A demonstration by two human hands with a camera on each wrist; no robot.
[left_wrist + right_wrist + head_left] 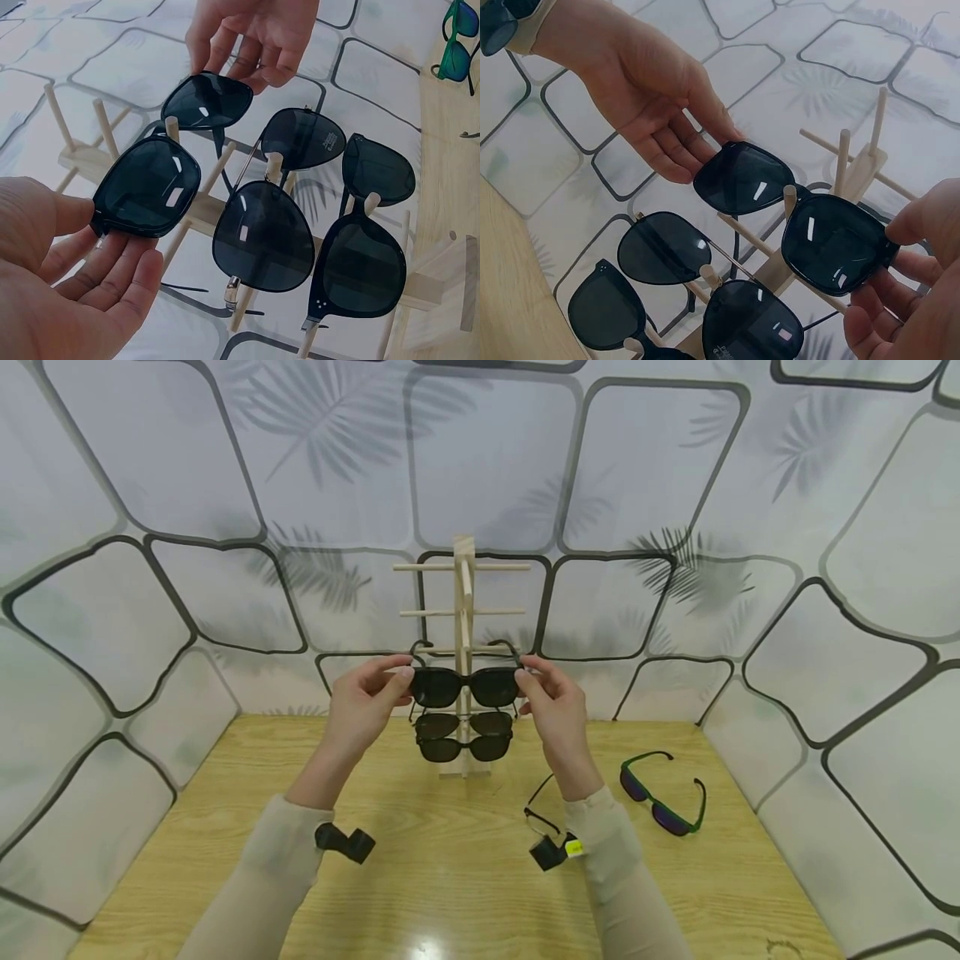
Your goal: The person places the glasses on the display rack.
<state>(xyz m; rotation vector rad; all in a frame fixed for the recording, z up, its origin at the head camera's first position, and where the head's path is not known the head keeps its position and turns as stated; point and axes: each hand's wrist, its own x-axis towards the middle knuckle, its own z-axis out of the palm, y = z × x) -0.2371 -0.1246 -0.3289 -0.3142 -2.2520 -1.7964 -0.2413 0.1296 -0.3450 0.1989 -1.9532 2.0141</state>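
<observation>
A pair of black sunglasses (465,687) sits at a peg of the wooden display stand (464,556), lenses facing me. My left hand (363,702) pinches one outer end of the frame between thumb and fingers. At the opposite end my right hand (557,706) does likewise; the right wrist view shows this hand (911,277) with its thumb on the front of the frame. Just below hang metal-framed sunglasses (264,236), and beneath them another black pair (364,266). The lower part of the stand is partly hidden by the sunglasses.
Green-framed sunglasses (663,806) lie on the wooden table (420,860) at the right. Another pair of glasses (542,814) lies partly hidden behind my right wrist. Upper pegs (427,567) of the stand carry nothing. Patterned cloth walls surround the table.
</observation>
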